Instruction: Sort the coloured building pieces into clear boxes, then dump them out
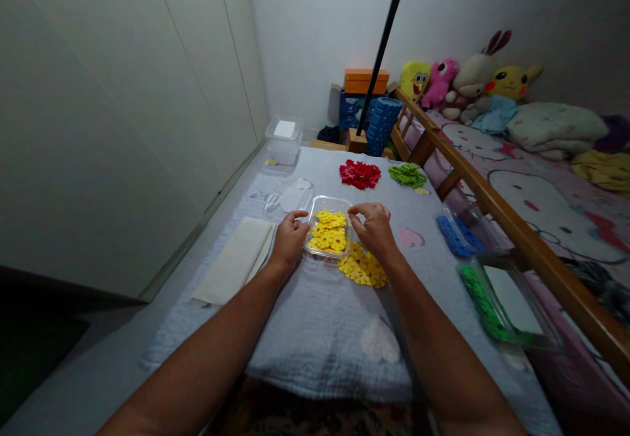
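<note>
A clear plastic container (315, 203) stands on the cloth in front of me, with several yellow flower-shaped pieces (329, 232) inside it. My left hand (289, 238) is closed on its left side, thumb and fingers at the rim. On the opposite side, my right hand (373, 227) pinches the rim near the upper right corner. A loose pile of the same yellow flower pieces (363, 268) lies on the cloth, just right of the container and partly under my right forearm. Behind the container, to the left, rests a clear plastic lid (295, 196) with a white label.
Folded pale paper (236, 259) lies left. Red pieces (360, 174) and light green pieces (407, 174) are piled at the back. Clear boxes hold blue pieces (460, 234) and green pieces (485, 301) by the wooden bed rail (467, 167). Stacked clear containers (284, 140) stand back left.
</note>
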The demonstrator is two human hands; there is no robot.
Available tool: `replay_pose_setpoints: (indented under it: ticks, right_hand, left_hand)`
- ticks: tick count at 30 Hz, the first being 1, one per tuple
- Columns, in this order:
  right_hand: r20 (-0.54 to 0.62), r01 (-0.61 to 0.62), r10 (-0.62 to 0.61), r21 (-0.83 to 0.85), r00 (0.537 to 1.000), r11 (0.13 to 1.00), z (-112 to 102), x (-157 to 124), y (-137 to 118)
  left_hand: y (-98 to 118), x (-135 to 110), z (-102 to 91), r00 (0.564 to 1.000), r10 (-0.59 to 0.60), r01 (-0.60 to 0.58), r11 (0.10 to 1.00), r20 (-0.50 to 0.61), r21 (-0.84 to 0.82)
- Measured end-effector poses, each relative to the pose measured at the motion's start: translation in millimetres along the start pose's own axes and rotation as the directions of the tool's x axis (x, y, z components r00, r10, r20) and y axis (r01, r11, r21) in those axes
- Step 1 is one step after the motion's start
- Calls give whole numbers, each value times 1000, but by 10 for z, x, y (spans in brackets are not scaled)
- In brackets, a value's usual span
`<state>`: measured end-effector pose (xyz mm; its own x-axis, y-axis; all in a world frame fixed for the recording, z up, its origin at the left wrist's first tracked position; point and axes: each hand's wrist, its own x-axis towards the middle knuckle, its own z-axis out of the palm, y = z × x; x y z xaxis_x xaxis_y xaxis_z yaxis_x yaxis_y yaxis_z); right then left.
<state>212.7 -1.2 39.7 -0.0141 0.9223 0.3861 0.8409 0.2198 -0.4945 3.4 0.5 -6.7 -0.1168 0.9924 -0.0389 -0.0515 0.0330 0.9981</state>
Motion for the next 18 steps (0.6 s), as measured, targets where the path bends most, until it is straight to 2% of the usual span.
replay_pose_setpoints:
  ticks: [4, 9, 14, 18]
  right_hand:
    - [-5, -107, 107, -46, 994, 993, -208, -52, 257]
    - [119, -221, 251, -223, 961, 950, -264, -164, 532]
    - [239, -204, 307, -374, 921, 905, -185, -251, 573]
    - [263, -169, 286, -391, 922, 905, -143, -261, 563]
  left_hand:
    - [-6, 2, 1, 1000, 3, -3, 1000, 1, 14]
    - [24, -13, 7, 1000, -1, 1, 1000, -2, 11]
    - [56, -29, 8, 1000, -1, 1, 1000, -6, 9]
    - [46, -24, 8, 1000, 0, 0, 1000, -15, 18]
